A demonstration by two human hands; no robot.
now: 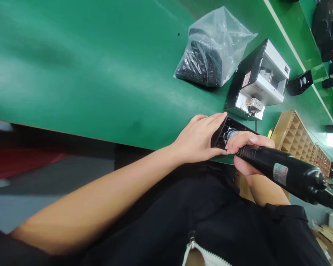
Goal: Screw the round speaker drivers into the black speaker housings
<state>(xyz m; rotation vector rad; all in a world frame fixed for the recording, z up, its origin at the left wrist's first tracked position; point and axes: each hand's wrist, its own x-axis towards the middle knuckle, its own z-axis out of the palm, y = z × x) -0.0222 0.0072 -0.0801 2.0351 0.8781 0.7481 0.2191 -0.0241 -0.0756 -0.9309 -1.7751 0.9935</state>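
Observation:
My right hand (245, 147) is wrapped round a black electric screwdriver (269, 162) with a silver label on its body. The tool's front end points down into a black housing (220, 137), close to a round silvery part inside it. Fingers of my left hand (201, 136) lie along the near and far sides of that housing, gripping it at the bench edge. The screwdriver's tip is hidden by my right hand, so I cannot tell whether it touches a screw.
Beyond my hands lie a clear plastic bag (208, 55) of black parts and a silver-black screw feeder (258, 81). Another black housing (301, 83) stands past the feeder. A wooden compartment box (296, 133) is at the right on the green bench (100, 74).

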